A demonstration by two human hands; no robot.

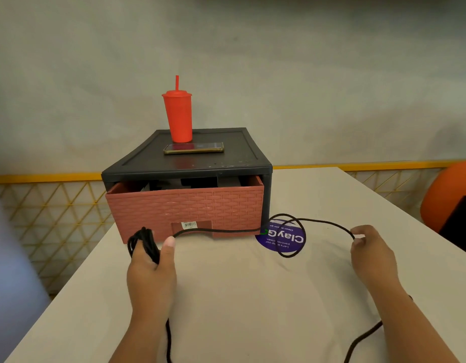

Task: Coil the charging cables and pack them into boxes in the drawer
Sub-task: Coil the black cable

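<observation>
A black charging cable [323, 222] runs across the white table [253, 297]. My left hand [150, 263] grips a bundle of coiled loops of it, thumb up. From there the cable stretches right, loops over a purple sticker, and reaches my right hand [370, 252], which pinches it between fingertips. More cable trails toward the table's near edge. Behind, a black drawer unit [190, 163] holds a brick-patterned reddish drawer [187, 208], pulled slightly out; dark shapes show inside it, and I cannot tell what they are.
A red tumbler with a straw [178, 116] and a phone [194, 148] sit on top of the drawer unit. A round purple sticker [281, 238] lies on the table. An orange chair [449, 195] stands at the right, a yellow lattice rail [48, 203] behind.
</observation>
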